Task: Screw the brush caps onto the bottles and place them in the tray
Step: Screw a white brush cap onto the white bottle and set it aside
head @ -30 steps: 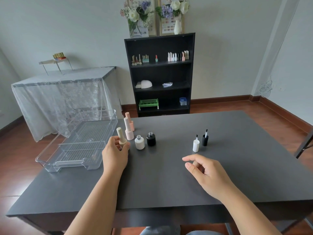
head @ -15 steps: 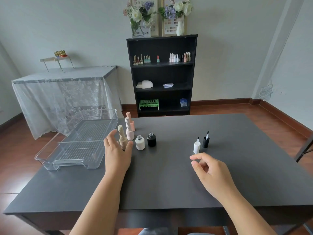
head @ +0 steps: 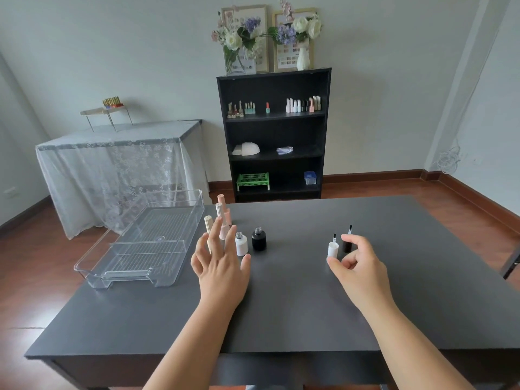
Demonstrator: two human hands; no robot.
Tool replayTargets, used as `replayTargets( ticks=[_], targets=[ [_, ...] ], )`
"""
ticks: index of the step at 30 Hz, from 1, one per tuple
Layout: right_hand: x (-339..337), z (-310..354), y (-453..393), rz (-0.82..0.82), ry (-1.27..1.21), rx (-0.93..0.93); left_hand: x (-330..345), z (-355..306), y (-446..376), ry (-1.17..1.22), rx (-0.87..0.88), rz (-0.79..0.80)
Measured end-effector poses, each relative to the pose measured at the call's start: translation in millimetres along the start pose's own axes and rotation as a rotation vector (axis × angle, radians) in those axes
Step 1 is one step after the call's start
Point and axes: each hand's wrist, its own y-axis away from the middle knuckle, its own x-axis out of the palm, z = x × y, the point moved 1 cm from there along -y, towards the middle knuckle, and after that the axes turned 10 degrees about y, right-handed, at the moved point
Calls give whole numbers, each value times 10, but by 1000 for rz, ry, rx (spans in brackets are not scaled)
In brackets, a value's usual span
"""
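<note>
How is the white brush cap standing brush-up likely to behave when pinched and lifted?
The white brush cap looks small, so probably light. It stands upright on a narrow base, so a nudge may tip it. Its round body would then likely roll on the table.

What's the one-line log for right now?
left hand: open, over table | right hand: reaching for white cap | white bottle, black bottle: uncapped | tray: no bottles
</note>
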Motion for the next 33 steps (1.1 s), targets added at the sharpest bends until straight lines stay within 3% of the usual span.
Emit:
replayTargets(
  ticks=[6,12,18,26,33],
  targets=[
    [61,8,-101,64,111,-25,38,16,-28,-103,7,80],
    [103,6,-118,88,193,-25,-21,-8,6,6,41,-29],
    [99,-5,-104,68,165,-35,-42,16,14,100,48,-10],
    [90,-43,-91,79,66,-4,-24,77,-17,195,-65,154],
    [46,0,-20,212,-44,-85,-62,95,-4,265,-9,163]
  ],
)
